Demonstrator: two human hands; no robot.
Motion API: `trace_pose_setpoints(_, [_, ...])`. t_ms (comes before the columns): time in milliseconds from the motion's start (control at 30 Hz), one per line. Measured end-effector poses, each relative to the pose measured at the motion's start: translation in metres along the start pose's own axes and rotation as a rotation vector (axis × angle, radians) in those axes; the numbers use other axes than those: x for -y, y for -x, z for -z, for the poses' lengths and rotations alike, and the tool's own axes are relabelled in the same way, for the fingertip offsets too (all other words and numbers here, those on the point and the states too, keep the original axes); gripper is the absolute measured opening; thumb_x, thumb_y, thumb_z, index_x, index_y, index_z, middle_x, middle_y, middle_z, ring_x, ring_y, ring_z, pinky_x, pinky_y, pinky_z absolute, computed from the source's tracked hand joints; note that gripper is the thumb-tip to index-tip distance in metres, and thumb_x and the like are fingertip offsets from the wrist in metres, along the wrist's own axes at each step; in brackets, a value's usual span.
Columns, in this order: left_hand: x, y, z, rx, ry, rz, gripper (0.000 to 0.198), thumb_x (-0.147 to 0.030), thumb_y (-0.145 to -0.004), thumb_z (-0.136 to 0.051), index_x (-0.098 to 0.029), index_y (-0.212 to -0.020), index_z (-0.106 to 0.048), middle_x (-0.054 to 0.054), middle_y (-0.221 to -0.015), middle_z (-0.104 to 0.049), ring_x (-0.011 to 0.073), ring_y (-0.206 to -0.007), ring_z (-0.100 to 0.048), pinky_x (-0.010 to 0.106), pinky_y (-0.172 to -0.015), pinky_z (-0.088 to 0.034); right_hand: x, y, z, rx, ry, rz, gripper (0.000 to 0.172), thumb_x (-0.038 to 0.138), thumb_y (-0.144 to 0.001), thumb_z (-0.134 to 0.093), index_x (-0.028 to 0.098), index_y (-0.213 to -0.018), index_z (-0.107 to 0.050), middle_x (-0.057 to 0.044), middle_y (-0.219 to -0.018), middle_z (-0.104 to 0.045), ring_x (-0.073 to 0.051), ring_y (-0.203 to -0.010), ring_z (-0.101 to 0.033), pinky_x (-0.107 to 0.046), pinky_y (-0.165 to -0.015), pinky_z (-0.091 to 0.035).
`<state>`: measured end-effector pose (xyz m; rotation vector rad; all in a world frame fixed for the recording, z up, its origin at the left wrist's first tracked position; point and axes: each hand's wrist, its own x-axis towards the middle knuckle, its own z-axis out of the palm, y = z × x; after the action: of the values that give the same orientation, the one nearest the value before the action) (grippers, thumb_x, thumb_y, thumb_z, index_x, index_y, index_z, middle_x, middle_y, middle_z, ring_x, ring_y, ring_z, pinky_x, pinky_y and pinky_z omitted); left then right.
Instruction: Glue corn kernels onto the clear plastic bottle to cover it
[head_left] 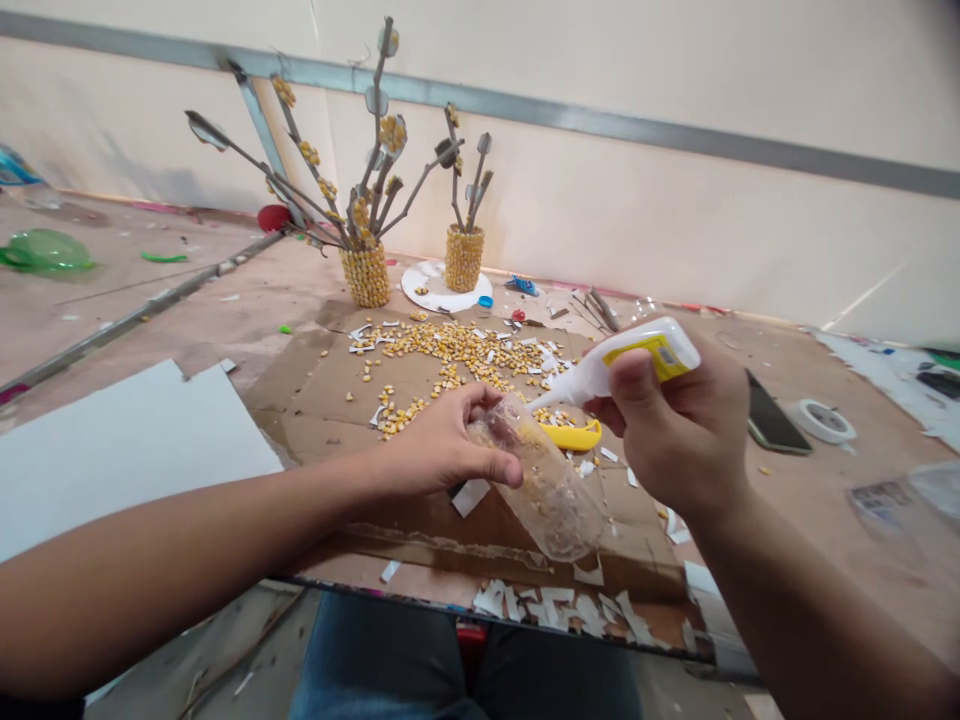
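Left hand [450, 447] grips the clear container [556, 492]; beside its upper end, the right hand [679, 430] grips a squeeze bottle [597, 374]. Gentle, even squeezing should suit best.

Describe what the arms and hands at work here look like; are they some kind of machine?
No, they are a person's own. The left hand and right hand are bare, with ordinary human fingers; no gloves, watch, bracelet, cables or markings show. The left forearm is uncovered up to a dark sleeve at the picture's edge. The right forearm looks uncovered too.
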<state>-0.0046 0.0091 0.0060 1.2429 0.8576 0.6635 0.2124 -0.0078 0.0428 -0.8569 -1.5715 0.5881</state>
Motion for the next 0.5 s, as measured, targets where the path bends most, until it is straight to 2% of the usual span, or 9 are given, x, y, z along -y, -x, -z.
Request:
trace_pose_setpoints(100, [-0.0002, 0.0006, 0.0001, -0.016, -0.03, -0.003, 0.077, -0.044, -0.044, -0.106, -0.016, -0.104, -0.066, 0.007, -0.099, -0.076, 0.027, -0.096, -0.069, 0.037, -0.088, -0.052, -0.0024, 0.0005, -0.0006, -0.055, 0.025, 0.057, 0.04, 0.06, -0.1, -0.069, 0.024, -0.082, -0.066, 0.002, -0.068, -0.062, -0.013, -0.052, -0.06, -0.027, -0.043, -0.049])
trace_pose_setpoints(233, [0.0018, 0.0017, -0.0006, 0.001, -0.054, -0.014, 0.076, -0.043, -0.044, -0.106, -0.016, -0.104, -0.068, 0.007, -0.101, -0.075, 0.0279, -0.099, -0.069, 0.038, -0.092, -0.052, 0.0, 0.0016, -0.0042, -0.171, 0.187, 0.192, 0.05, 0.063, -0.102, -0.063, 0.025, -0.071, -0.06, 0.002, -0.059, -0.053, -0.013, -0.048, -0.047, -0.03, -0.042, -0.039])
trace_pose_setpoints(333, [0.004, 0.003, -0.0013, 0.022, -0.046, -0.012, 0.076, -0.044, -0.045, -0.107, -0.016, -0.104, -0.068, 0.007, -0.1, -0.075, 0.0272, -0.097, -0.069, 0.037, -0.091, -0.052, 0.0026, 0.0041, -0.0072, -0.242, 0.26, 0.237, 0.042, 0.052, -0.099, -0.072, 0.025, -0.069, -0.057, 0.004, -0.058, -0.05, -0.013, -0.048, -0.044, -0.03, -0.042, -0.034])
trace_pose_setpoints(500, [0.0061, 0.0044, -0.0018, 0.017, -0.039, -0.03, 0.074, -0.04, -0.046, -0.107, -0.016, -0.106, -0.07, 0.006, -0.098, -0.075, 0.0271, -0.098, -0.07, 0.037, -0.094, -0.053, 0.0058, 0.0063, -0.0087, -0.223, 0.276, 0.267, 0.015, 0.04, -0.093, -0.076, 0.029, -0.089, -0.067, 0.0, -0.071, -0.063, -0.016, -0.053, -0.051, -0.032, -0.044, -0.037])
